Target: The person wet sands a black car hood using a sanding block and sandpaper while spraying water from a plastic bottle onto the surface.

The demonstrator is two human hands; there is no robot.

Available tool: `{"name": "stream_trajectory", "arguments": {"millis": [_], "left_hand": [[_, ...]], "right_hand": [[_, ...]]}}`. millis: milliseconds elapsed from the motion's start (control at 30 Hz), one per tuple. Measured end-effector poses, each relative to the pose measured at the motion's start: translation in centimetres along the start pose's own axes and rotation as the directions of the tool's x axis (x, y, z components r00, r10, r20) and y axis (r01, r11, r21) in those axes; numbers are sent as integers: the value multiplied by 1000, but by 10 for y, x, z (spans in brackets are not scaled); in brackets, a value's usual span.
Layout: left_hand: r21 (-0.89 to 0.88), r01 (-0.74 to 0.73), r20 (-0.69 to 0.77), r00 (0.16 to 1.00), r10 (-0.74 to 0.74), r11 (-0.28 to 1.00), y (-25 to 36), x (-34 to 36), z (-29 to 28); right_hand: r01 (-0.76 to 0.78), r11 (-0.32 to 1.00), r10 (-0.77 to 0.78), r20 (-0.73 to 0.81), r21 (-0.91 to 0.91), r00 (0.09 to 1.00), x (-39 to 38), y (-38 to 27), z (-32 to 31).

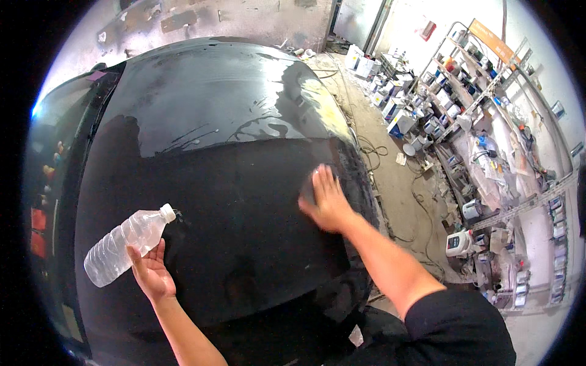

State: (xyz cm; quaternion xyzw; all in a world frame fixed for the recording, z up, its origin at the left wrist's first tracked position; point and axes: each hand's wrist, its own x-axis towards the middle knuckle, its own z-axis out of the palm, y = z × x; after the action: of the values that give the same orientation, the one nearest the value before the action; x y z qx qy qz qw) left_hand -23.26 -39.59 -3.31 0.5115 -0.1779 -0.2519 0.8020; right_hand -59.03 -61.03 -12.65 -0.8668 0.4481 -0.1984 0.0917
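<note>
My left hand [152,272] is closed around a clear ribbed plastic bottle [122,245] with a white cap. The bottle tilts, cap end up and to the right, over a black car hood [244,201]. A few wet drops or streaks show at the cap. Toward the hood's front edge, my right hand [329,198] presses down on the surface, slightly blurred. Between its thumb and fingers shows a dark grey flat piece [309,190], mostly covered by the hand. The hood's far part is glossy and wet-looking; the near part is dull black.
The windshield [52,201] bounds the hood on the left. A pale yellowish patch [323,107] marks the far front corner. Beyond the front, hoses [418,198] lie on the floor beside cans and boxes [397,116]. Cluttered metal shelving [488,91] lines the right wall.
</note>
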Motion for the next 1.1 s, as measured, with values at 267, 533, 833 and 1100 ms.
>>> {"name": "stream_trajectory", "arguments": {"millis": [267,533,833,1100], "left_hand": [[30,-2,-88,996,5,1000,1,0,-12],[25,-8,-42,999,9,1000,-8,0,-2],[11,-46,-55,997,46,999,3,2,-21],[8,-24,-71,997,24,1000,-4,0,-4]], "right_hand": [[395,900,-418,105,185,903,35,-131,23],[-173,985,166,223,14,961,111,5,-6],[215,974,-227,226,77,947,30,-27,-2],[281,956,-292,153,89,944,107,-109,24]]}}
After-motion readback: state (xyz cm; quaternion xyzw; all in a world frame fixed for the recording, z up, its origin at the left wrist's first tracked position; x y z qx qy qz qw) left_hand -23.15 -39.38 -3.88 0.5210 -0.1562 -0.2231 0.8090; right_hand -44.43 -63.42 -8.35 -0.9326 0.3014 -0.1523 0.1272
